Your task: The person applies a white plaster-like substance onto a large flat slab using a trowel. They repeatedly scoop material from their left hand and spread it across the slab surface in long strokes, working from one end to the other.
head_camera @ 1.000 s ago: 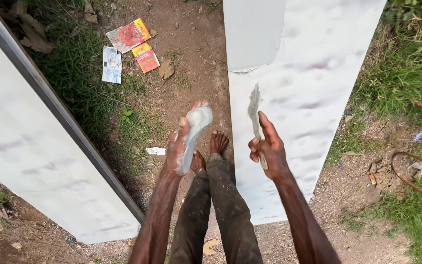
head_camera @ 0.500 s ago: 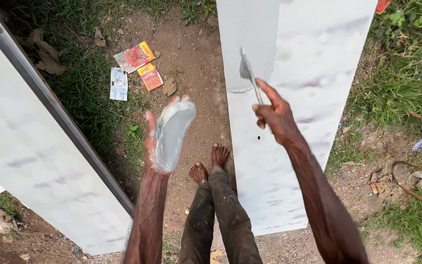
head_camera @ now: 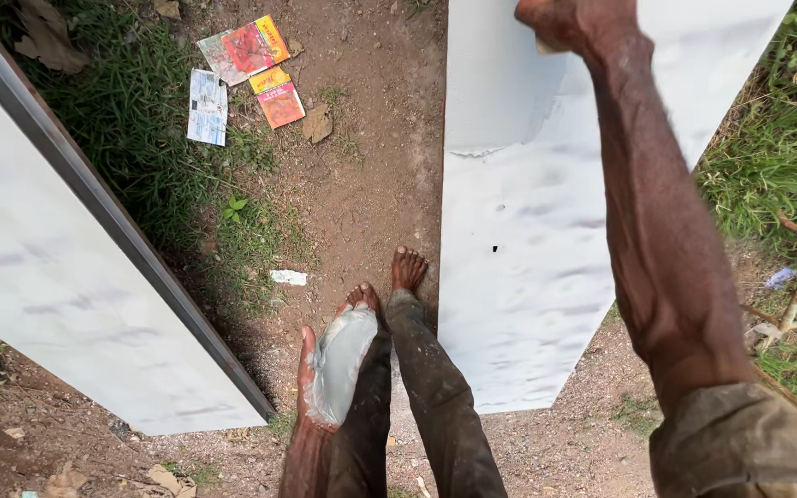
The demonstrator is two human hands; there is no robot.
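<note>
The left hand (head_camera: 325, 378) is lying palm-up beside the white panel (head_camera: 528, 277), fingers spread flat under a slab of grey putty (head_camera: 341, 355). The right hand (head_camera: 569, 23) is pressing high on that panel, fingers curled on something pale, mostly hidden.

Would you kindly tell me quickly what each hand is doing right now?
Left hand: open, palm up, carrying a flat slab of grey-white putty.
Right hand: raised against the white panel; grip cannot be told.
</note>
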